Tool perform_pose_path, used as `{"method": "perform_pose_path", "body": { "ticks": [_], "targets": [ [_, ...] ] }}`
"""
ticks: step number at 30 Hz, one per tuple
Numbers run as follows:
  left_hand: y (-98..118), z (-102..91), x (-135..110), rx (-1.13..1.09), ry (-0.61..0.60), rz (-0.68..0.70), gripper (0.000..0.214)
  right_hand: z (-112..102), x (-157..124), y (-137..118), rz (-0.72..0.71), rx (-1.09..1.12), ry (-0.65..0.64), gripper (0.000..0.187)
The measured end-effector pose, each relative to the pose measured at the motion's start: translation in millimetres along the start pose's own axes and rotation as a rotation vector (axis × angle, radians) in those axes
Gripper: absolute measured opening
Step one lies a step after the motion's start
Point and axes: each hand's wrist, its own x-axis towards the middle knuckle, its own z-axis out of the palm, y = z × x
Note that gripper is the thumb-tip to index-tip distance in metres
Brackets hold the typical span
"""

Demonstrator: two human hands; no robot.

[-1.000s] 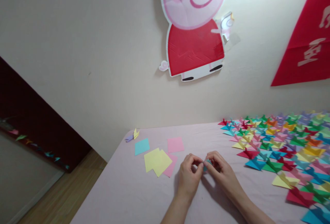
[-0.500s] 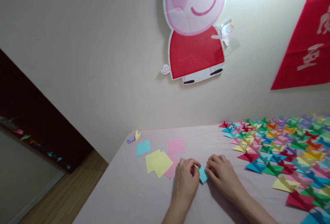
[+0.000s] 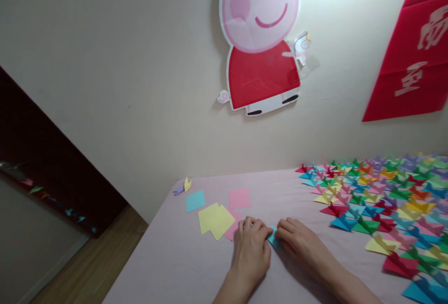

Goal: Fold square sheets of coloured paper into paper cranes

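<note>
A small light-blue folded paper (image 3: 273, 237) lies on the pink tablecloth (image 3: 182, 266) between my two hands. My left hand (image 3: 251, 248) rests on the cloth with its fingers curled, the fingertips pinching the paper's left edge. My right hand (image 3: 297, 243) presses the paper's right side with closed fingers. Most of the paper is hidden under my fingertips.
Loose paper squares lie left of my hands: yellow (image 3: 214, 220), pink (image 3: 240, 198) and light blue (image 3: 195, 200). Two small folded pieces (image 3: 184, 186) sit at the far left corner. Several rows of coloured folded cranes (image 3: 381, 201) cover the right. The table's left edge drops to wooden floor (image 3: 87, 266).
My hands came down from slightly above the cloth to rest on it, and closed in over the blue paper, which now shows less. The view has shifted a little.
</note>
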Motion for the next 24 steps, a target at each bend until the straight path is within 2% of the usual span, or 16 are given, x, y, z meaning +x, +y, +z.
{"method": "perform_pose_path", "body": {
  "ticks": [6,16,19,24],
  "targets": [
    [-1.0,1.8,4.3,0.027,0.015,0.007,0.014,4.9,-1.5,1.8,0.089,0.060,0.055,0.015],
    [3.2,14.5,18.3,0.226,0.071,0.138,0.012,-0.5,-5.5,13.5,0.191,0.287,0.093,0.020],
    [2.8,19.8,21.3,0.229,0.092,0.147,0.012,0.9,-4.9,17.8,0.216,0.331,0.094,0.024],
    [3.1,22.1,23.1,0.212,0.111,0.140,0.010,0.9,-3.5,21.1,0.262,0.371,0.090,0.018]
  ]
}}
